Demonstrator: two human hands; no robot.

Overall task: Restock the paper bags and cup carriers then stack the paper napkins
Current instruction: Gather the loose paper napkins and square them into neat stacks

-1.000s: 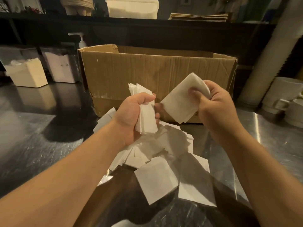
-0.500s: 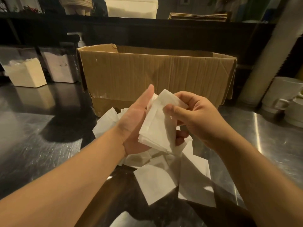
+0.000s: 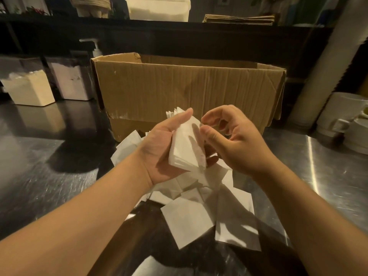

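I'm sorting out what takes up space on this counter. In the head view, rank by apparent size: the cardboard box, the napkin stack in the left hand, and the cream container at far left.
1. cardboard box, plainly largest.
2. cream container.
3. napkin stack, though it's nearer the camera, so 2 versus 3 is unsure.

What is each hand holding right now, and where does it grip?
The left hand holds a small stack of paper napkins, which lies in its open palm, propped by the fingers behind. The right hand is open beside the stack, holding nothing.
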